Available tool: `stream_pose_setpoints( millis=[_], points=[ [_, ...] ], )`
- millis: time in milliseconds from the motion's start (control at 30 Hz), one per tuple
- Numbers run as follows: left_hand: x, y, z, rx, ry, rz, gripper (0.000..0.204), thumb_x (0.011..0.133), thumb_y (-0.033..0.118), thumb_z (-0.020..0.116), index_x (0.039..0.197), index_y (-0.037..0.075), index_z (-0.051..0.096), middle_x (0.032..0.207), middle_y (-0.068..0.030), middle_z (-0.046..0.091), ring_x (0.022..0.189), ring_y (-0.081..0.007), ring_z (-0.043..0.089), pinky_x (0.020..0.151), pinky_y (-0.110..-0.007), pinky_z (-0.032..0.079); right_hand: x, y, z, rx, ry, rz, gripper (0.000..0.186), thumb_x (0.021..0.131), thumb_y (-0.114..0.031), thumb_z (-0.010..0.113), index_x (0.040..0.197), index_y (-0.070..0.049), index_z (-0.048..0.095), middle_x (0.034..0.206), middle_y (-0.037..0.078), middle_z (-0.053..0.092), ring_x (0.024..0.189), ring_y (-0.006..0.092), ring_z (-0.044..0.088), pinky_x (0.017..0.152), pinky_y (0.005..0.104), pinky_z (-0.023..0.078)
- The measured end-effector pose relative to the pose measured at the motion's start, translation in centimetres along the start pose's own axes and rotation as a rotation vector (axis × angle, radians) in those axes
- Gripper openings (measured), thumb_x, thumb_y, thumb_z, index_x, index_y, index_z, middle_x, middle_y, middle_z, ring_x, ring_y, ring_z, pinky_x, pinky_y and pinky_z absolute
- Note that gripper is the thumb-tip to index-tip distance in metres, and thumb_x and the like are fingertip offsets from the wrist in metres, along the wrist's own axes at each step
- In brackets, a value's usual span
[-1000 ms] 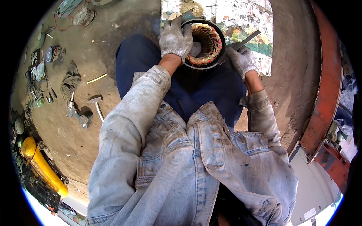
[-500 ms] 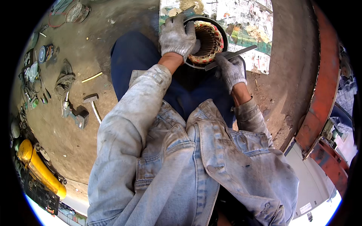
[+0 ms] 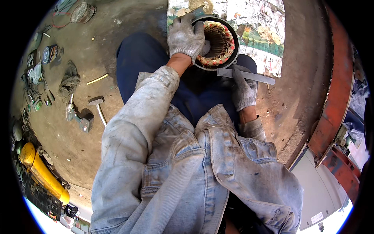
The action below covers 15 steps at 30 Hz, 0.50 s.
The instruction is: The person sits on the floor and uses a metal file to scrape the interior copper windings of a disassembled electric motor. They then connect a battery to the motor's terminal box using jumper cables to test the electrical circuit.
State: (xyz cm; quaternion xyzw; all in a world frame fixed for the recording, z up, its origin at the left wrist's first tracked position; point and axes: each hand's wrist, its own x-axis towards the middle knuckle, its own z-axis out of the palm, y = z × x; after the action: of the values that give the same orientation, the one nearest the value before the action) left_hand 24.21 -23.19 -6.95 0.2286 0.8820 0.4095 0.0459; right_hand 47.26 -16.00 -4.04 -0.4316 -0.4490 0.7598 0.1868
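An electric motor stator point(image 3: 221, 43) stands between my knees, its bore facing up. Red and cream lacing binds the windings around the opening inside a dark housing. My left hand point(image 3: 186, 37), in a grey knit glove, grips the stator's left rim, with the thumb over the edge toward the bore. Just below the lower right rim, my gloved right hand point(image 3: 244, 90) is closed on a flat grey metal strip point(image 3: 255, 76). The strip lies nearly level with its broad face showing; its exact kind is unclear. Part of my right fingers is hidden behind it.
A stained printed board point(image 3: 265, 46) lies under and beyond the stator. On the floor to the left are a hammer point(image 3: 97, 107), a cordless power tool point(image 3: 80, 117), a dark rag point(image 3: 69, 80) and a round tin point(image 3: 50, 54). A rusty red steel beam point(image 3: 337, 89) runs along the right.
My right hand has moved down from the stator's rim and turned the metal strip, so its broad face now shows. The left hand keeps its hold on the rim.
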Motion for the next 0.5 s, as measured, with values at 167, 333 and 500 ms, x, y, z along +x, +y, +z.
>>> stream_pose_setpoints(
  millis=[167, 333, 500],
  points=[
    [0.4, -0.4, 0.3, 0.005, 0.020, 0.029, 0.042, 0.095, 0.039, 0.066, 0.127, 0.012, 0.068, 0.122, -0.0217, 0.066, 0.116, -0.0443, 0.061, 0.102, -0.054, 0.049, -0.2, 2.2, 2.8, 0.040, 0.004, -0.002, 0.027, 0.097, -0.010, 0.073, 0.119, 0.004, 0.068, 0.098, 0.015, 0.074, 0.079, 0.0226, 0.074, 0.069, 0.0336, 0.064],
    [0.1, -0.4, 0.5, -0.004, 0.039, 0.049, 0.041, 0.095, 0.038, 0.065, 0.126, 0.010, 0.068, 0.123, -0.0216, 0.065, 0.115, -0.0444, 0.061, 0.101, -0.053, 0.049, -0.6, 1.7, 1.2, 0.034, 0.114, -0.046, 0.031, 0.099, -0.013, 0.070, 0.124, 0.003, 0.065, 0.099, 0.018, 0.075, 0.079, 0.0221, 0.075, 0.067, 0.0326, 0.064],
    [0.1, -0.4, 0.4, -0.029, 0.034, 0.046, 0.040, 0.095, 0.038, 0.066, 0.125, 0.010, 0.069, 0.123, -0.0214, 0.065, 0.114, -0.0446, 0.062, 0.101, -0.053, 0.049, -0.3, 3.4, 3.1, -0.048, 0.034, -0.134, 0.024, 0.097, -0.011, 0.073, 0.115, 0.004, 0.070, 0.097, 0.015, 0.075, 0.080, 0.0216, 0.074, 0.068, 0.0341, 0.063]
  ],
)
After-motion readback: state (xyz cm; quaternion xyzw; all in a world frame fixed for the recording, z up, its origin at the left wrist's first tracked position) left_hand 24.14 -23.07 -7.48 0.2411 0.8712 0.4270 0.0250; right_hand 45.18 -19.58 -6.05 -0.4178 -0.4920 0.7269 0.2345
